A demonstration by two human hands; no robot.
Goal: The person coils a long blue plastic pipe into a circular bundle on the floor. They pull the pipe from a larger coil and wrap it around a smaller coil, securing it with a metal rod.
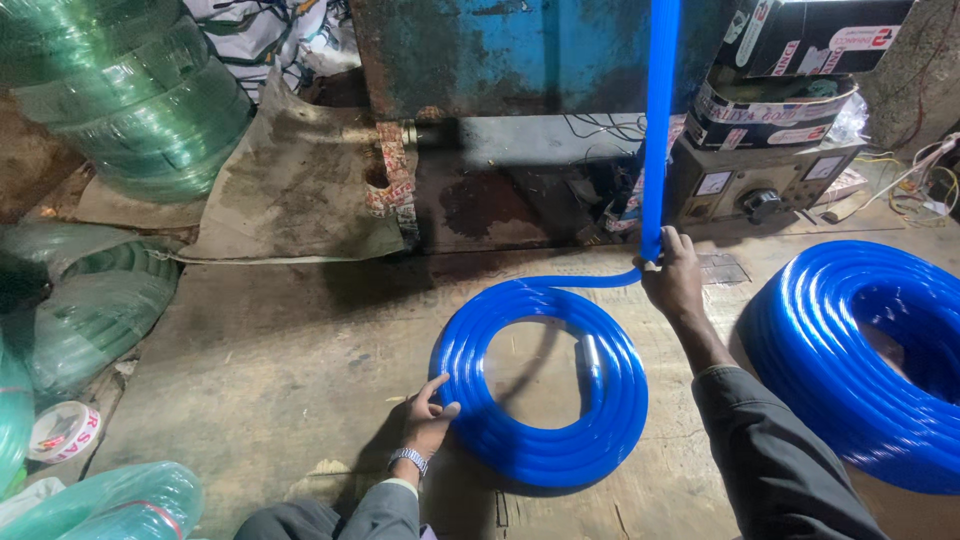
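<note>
The left hand [428, 420] pressed, fingers spread, on the glossy blue plastic hose coil [540, 385]; beyond that coil, the right hand [672, 277] gripped the hose's descending strand [658, 120]. Several loops lay wound; more hose remained.

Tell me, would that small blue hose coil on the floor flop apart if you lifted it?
Probably: the blue hose coil shows no tie, and the left hand presses its edge. The hose looks springy rather than limp, holding even loops. Its glossy surface may be slippery.
</note>
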